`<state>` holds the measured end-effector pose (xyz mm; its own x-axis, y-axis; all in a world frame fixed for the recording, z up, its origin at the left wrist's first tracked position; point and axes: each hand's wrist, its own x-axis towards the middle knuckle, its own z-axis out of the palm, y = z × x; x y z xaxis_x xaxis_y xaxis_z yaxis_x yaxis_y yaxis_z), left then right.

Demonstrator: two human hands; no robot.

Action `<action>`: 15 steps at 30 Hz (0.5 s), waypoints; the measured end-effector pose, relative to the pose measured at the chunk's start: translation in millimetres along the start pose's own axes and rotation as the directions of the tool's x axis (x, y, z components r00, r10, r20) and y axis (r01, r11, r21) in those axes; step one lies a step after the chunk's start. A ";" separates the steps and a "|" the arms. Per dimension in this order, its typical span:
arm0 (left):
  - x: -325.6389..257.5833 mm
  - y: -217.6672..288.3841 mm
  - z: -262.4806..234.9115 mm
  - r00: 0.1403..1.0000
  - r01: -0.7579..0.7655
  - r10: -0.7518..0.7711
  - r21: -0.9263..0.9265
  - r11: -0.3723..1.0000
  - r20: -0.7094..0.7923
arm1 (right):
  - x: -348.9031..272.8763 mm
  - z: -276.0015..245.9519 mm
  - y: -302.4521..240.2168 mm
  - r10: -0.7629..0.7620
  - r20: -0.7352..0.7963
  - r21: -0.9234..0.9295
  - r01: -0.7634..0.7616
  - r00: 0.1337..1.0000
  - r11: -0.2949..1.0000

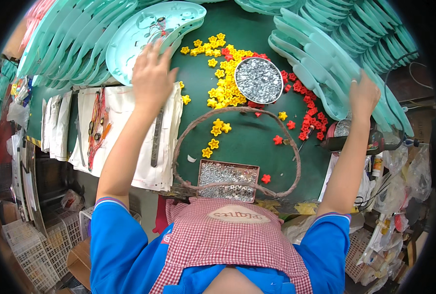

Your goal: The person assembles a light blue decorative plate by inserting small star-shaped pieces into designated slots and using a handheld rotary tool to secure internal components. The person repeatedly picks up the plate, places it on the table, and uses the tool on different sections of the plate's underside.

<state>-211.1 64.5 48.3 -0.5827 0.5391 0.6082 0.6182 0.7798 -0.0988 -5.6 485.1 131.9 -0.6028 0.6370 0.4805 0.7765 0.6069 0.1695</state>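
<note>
Two bare hands at work across a green table (249, 144), seen from above. The left hand (153, 73) lies over the near right part of a pale teal moulded shell (122, 56) at the far left; its fingers are extended and slightly spread, the thumb apart, and whether they press on the shell cannot be told. A small wired component (161, 25) with red leads sits inside the shell, just beyond the fingertips. The right hand (365, 95) rests at the right side of a group of nested teal shells (311, 59); its fingers are curled, and whether they grip cannot be told. Between the hands, yellow star pieces (220, 95) and red star pieces (313, 110) lie scattered around a round dish (282, 83) of small metal parts. Nearer, a brown wrapped ring (298, 164) encircles a few stars and crosses over a rectangular tray (257, 179), which also holds small metal parts. At the left, red wire leads (98, 122) and a dark strip (156, 139) lie on white sheets (124, 105). A dark tool (333, 143) lies beneath the right forearm.
</note>
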 end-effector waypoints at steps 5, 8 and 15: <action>18.6 45.8 51.2 0.891 -0.208 0.310 -0.307 0.929 0.333 | 2.7 -4.1 -6.6 -0.272 -0.530 0.175 0.417 0.803 0.892; 17.9 49.6 89.6 0.934 -0.154 0.236 -0.297 0.942 0.267 | -46.1 -35.9 -29.0 -0.338 -0.686 0.176 0.597 0.645 0.783; 20.9 28.7 95.4 0.859 -0.202 0.387 -0.472 0.858 0.335 | -231.1 -48.7 28.7 -0.752 -0.482 0.435 0.868 0.449 0.239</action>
<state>-255.9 128.5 -17.0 -0.4382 0.8715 0.2203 0.8973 0.4096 0.1645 164.9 332.2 67.7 -0.7662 -0.3999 0.5029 -0.4177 0.9048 0.0832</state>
